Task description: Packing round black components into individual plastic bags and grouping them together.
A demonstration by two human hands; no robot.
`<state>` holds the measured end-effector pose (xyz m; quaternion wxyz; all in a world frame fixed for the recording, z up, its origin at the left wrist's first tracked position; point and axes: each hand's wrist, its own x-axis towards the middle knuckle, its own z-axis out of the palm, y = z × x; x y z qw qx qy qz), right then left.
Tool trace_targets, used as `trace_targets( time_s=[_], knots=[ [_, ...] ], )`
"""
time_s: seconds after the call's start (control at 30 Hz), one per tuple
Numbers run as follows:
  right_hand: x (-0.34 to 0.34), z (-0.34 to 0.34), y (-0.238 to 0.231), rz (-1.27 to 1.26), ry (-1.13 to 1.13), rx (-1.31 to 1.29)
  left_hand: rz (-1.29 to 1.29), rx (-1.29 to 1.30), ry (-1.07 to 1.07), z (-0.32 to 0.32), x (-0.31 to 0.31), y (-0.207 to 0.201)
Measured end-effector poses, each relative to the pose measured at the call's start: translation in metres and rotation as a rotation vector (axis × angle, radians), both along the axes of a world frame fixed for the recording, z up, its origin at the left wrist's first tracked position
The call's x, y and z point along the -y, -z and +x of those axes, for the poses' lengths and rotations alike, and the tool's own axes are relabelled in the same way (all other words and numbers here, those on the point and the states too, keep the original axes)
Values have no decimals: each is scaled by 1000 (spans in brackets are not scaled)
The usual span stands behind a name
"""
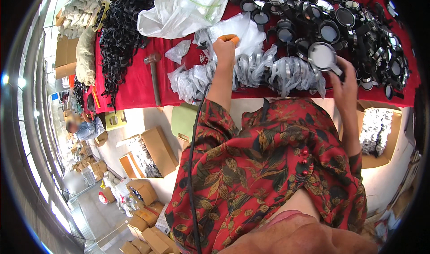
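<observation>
My right hand (345, 77) grips a round, silver-rimmed piece with a pale face and short handle (322, 56), holding it by the handle over the table's near edge. My left hand (225, 46) has orange covers on its fingertips. Its fingers are curled in against a stack of clear plastic bags (245, 30), apparently pinching one; the exact grip is hard to see. Between my hands, along the near edge, runs a row of similar round pieces wrapped in clear plastic (286, 75). Many unwrapped round pieces with black handles (329, 31) lie heaped at the far right.
A hammer (154, 77) lies on the red cloth (130, 81) at the left, beside a heap of black straps (123, 43). White plastic sheeting (174, 12) covers the back. Filled cartons (159, 151) stand on the floor. Another person (87, 128) is far left.
</observation>
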<state>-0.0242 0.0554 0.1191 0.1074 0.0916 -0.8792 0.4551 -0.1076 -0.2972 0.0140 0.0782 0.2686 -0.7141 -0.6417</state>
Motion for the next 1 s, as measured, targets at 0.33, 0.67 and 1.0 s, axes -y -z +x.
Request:
trace_targets(
  time_s=[0.33, 0.67, 1.0],
  knots=[
    [94, -38, 13, -89, -366, 4, 261, -373, -60, 60, -19, -46],
    [138, -32, -5, -8, -409, -309, 40, -515, 24, 82, -35, -56],
    [128, -23, 25, -106, -333, -22, -405, -549, 329, 94, -59, -68]
  ],
)
